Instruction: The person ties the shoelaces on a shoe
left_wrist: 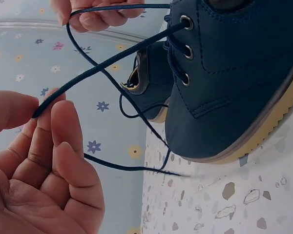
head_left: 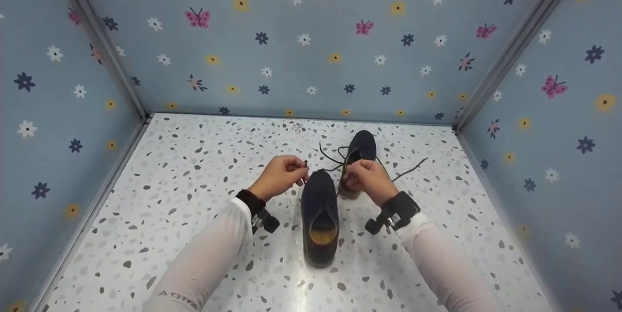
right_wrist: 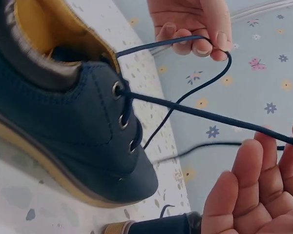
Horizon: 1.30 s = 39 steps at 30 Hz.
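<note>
A dark blue lace-up shoe (head_left: 319, 205) with a tan lining stands on the floor between the two hands, its toe pointing away. My left hand (head_left: 282, 174), on its left side, pinches one shoelace (left_wrist: 102, 66) between thumb and forefinger. The lace runs taut from the top eyelet. On the other side my right hand (head_left: 371, 182) pinches the other end of the shoelace (right_wrist: 200, 113), also pulled out straight. Both loose ends hang past the fingertips, crossing in front of the toe in the left wrist view. No knot shows over the tongue.
A second dark shoe (head_left: 365, 144) lies beyond the right hand, partly hidden by it, its untied laces (head_left: 410, 168) spread over the speckled floor (head_left: 194, 195). Blue flower-patterned panels (head_left: 301, 44) stand at the back and both sides. Each wrist wears a black camera strap.
</note>
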Motion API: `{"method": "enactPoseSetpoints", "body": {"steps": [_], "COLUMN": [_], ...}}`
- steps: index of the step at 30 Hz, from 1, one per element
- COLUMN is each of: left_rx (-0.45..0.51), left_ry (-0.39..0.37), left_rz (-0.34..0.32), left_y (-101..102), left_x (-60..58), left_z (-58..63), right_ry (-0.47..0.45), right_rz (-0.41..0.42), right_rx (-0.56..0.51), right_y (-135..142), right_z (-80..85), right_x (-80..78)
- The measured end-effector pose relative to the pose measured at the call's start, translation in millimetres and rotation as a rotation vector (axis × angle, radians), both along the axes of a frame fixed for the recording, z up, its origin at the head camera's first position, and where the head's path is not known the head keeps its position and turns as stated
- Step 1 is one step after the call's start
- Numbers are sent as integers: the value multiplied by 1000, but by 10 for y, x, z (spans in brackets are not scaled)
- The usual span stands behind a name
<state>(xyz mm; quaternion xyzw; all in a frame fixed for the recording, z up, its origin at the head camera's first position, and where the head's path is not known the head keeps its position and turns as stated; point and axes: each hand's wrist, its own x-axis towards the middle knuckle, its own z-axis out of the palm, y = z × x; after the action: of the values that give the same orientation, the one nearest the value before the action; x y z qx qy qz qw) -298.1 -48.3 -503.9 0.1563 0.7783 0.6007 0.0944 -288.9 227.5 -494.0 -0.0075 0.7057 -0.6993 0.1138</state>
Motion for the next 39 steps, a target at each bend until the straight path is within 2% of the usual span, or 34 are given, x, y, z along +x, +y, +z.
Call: {"method": "enactPoseSetpoints", "body": {"steps": [8,13,18,22,31,35,39], "left_rx": [38,17,-9,-48,-98,-87,-84], "left_ry": [19,32,56,63,38,22,36], "left_rz": [2,15,-9,-42,-115,-159,-195], "left_y": [84,119,161,225,384,403,422], "left_x": [12,-13,-39,-59,-101,-102,-89], "left_z": [68,64,73,88,93,77,49], "right_ry": [22,49,105,163,270,333,366], "right_rz": [-7,-17,7,29,131,148,137], "right_rx": [-24,-44,-18,75,391,478,501], "right_y": [18,53,61,8,-166,-220,-253], "right_z": [107,217,365,490,699,719,666], "right_x": [-21,-64,-116,-159,-263,-316,-351]}}
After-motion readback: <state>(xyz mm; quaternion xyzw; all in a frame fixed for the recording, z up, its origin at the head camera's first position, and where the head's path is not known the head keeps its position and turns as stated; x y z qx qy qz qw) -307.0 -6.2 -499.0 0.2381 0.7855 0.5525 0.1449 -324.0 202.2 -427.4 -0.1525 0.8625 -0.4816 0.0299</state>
